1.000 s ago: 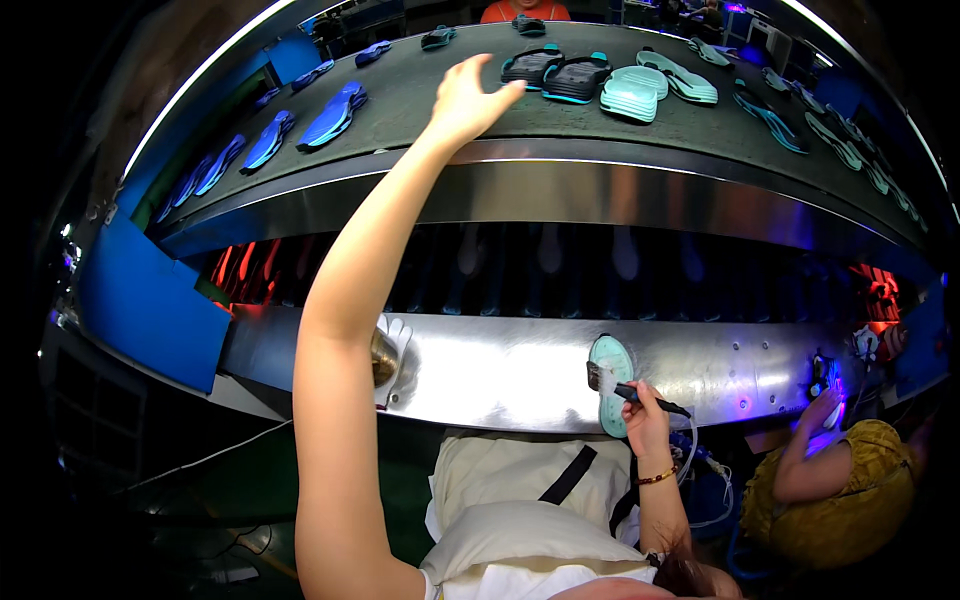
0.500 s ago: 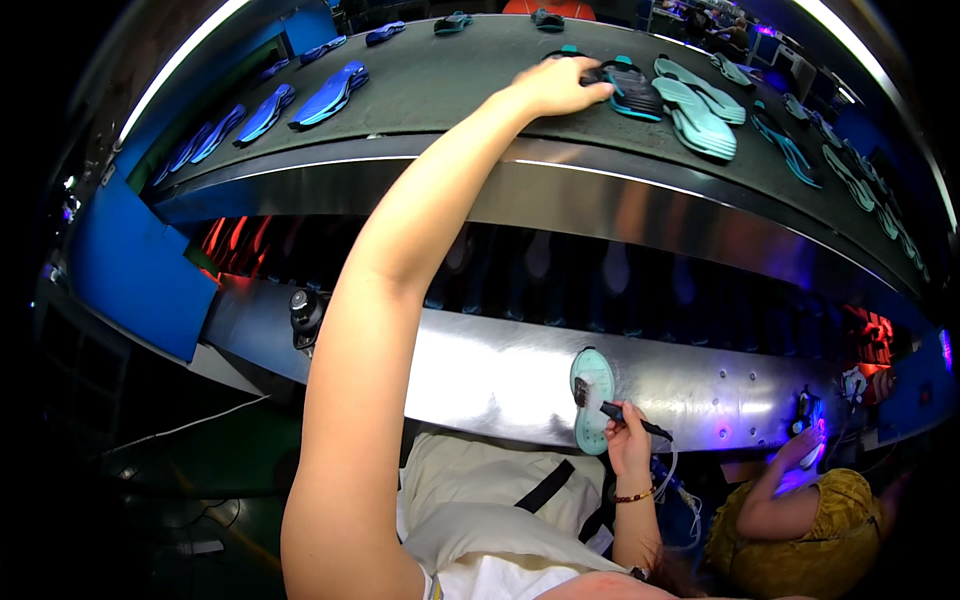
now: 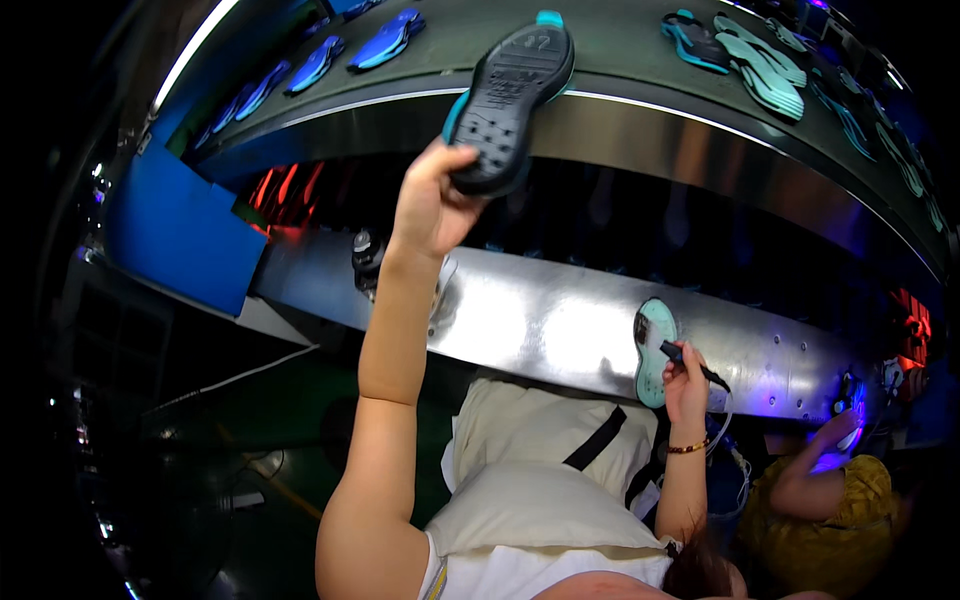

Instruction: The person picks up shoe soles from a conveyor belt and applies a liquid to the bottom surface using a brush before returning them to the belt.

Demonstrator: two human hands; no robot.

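My left hand grips a black shoe sole with teal edges by its near end. The sole is raised in front of the belt's edge, its face with small holes and grooves showing. Lower right, my right hand closes around a black-handled brush with a pale tube or cord trailing from it. Its bristles are at a mint-green shoe sole, which lies lengthwise on the metal ledge. A dark patch and a whitish smear show on that mint sole.
A dark conveyor belt runs across the top, carrying blue soles, mint soles and a black-teal sole. Beneath it are dark slots with red glow. A black bottle-like object stands on the ledge. Another person sits at right.
My left hand has lifted a black sole off the belt and brought it nearer, turned face up. The brush stays at the mint sole in my right hand. The whole view has shifted.
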